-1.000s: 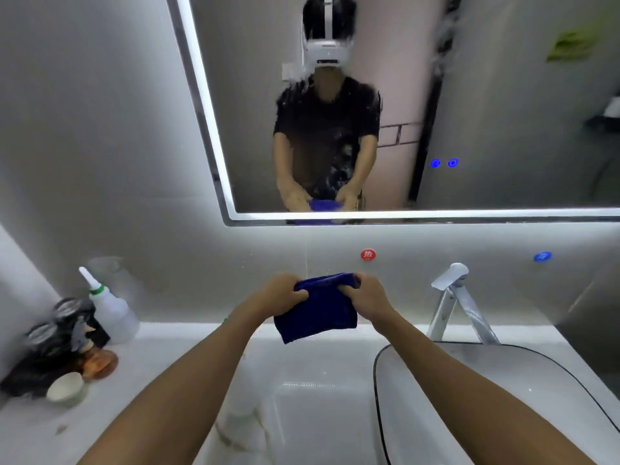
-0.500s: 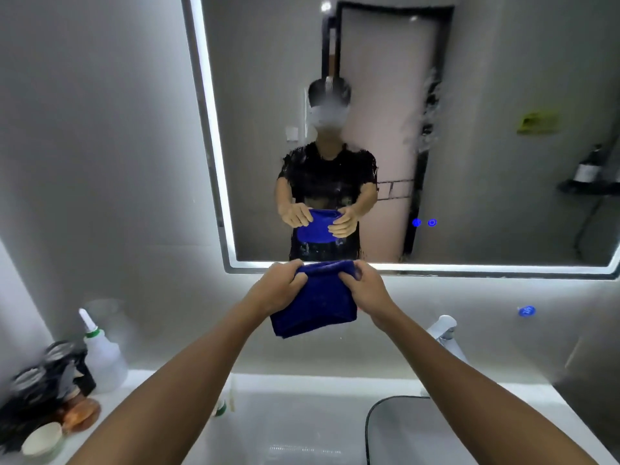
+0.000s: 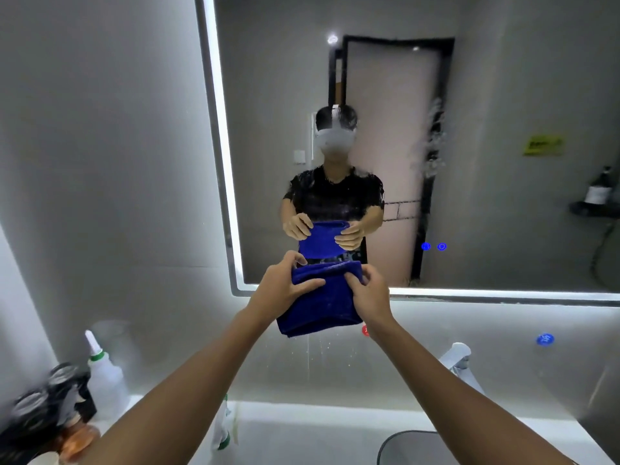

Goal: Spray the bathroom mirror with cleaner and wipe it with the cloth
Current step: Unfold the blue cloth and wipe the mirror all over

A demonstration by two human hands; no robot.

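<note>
Head view: both hands raised in front of the lower edge of the lit bathroom mirror [image 3: 503, 95], holding a folded blue cloth [image 3: 318, 307] between them. Left hand [image 3: 280, 290] grips the cloth's upper left part, thumb laid across its near face and fingers curled over the top fold. Right hand [image 3: 370, 297] pinches the upper right part, fingertips pressed into the fabric near the top edge. Cloth hangs down below both hands, clear of the glass as far as can be told, its lower edge level with the wall under the mirror frame. Mirror surface above and to the right of the hands carries patches of spray droplets [image 3: 431, 142], and it reflects the person with the same cloth. Below the hands, fine drops speckle the wall. Below and far left of the left hand, a white squeeze bottle with a green collar [image 3: 104, 377] stands on the white surface [image 3: 318, 431] beside a blurred cluster of dark containers [image 3: 47, 407]. Below and right of the right hand, a chrome tap [image 3: 459, 364] rises by the dark-rimmed basin [image 3: 402, 444].
</note>
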